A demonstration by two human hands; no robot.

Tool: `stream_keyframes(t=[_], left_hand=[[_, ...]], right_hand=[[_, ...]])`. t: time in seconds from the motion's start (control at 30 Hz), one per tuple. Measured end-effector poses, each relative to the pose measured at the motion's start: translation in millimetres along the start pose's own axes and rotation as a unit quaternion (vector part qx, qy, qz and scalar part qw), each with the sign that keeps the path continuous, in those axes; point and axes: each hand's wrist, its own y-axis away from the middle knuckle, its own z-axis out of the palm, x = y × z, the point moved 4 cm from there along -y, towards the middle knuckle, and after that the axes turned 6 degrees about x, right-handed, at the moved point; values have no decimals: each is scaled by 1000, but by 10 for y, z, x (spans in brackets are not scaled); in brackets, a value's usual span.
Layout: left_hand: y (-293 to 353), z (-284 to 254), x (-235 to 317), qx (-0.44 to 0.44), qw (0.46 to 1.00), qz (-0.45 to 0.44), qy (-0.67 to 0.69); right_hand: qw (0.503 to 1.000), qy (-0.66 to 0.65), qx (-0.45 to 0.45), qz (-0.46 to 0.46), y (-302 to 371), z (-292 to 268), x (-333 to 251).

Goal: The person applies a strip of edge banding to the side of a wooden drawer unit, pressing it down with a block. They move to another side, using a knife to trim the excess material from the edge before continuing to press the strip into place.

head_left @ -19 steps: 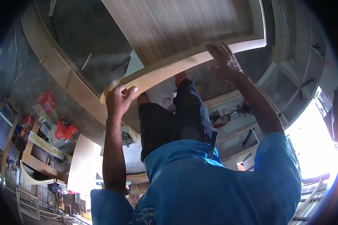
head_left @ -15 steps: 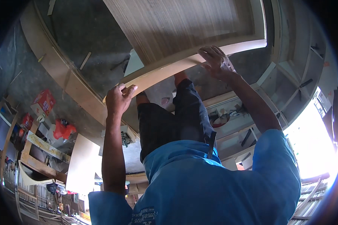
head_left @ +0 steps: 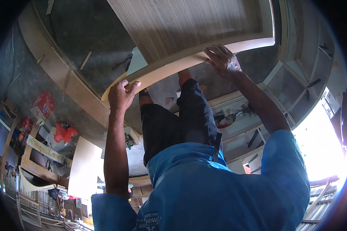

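Note:
A long pale wooden strip (head_left: 164, 75) runs along the near edge of a large wood-grain panel (head_left: 192, 23), bending in the wide view. My left hand (head_left: 121, 94) is closed on the strip's left end, thumb on the near face and fingers curled over the top. Farther right, my right hand (head_left: 223, 61) grips the same strip, its fingers over the upper edge and its thumb low against the near face. Just beyond my left hand shows a pale yellow curved edge (head_left: 111, 86), partly hidden.
A long board (head_left: 54, 67) stretches along the left side. Wooden compartments (head_left: 297, 86) stand at right. A red box (head_left: 43, 104) and a red plastic bag (head_left: 64, 133) lie at left. Offcuts (head_left: 86, 60) are on the floor. My legs (head_left: 181, 123) are below the strip.
My left hand has shifted slightly away from me with the strip's left end, and more of the yellow edge shows beside it. My right hand stays nearly in place.

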Motion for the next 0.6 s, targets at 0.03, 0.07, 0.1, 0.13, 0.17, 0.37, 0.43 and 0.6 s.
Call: stream_keyframes(t=[0.03, 0.07, 0.1, 0.13, 0.17, 0.37, 0.43, 0.6], left_hand=[[-5, 10, -6, 3, 1000, -2, 9], [-8, 17, -10, 7, 1000, 2, 14], [-12, 21, -11, 13, 1000, 9, 16], [-14, 26, -22, 13, 1000, 7, 15], [-15, 25, -25, 21, 1000, 12, 18], [-13, 60, -65, 33, 999, 13, 10], [-16, 68, -75, 40, 999, 17, 12], [-37, 77, -78, 41, 999, 27, 19]], right_hand=[[1000, 2, 0, 2, -5, -9, -5], [1000, -3, -23, 15, -12, -9, -8], [998, -6, -59, 35, -23, 0, -14], [999, -9, -45, 24, -48, -34, -58], [999, -18, -25, 17, -65, -80, -112], [998, -63, -28, 7, -195, -9, -566], [998, -66, -7, -5, -246, 73, -651], [996, -74, 27, -36, -303, 206, -628]])
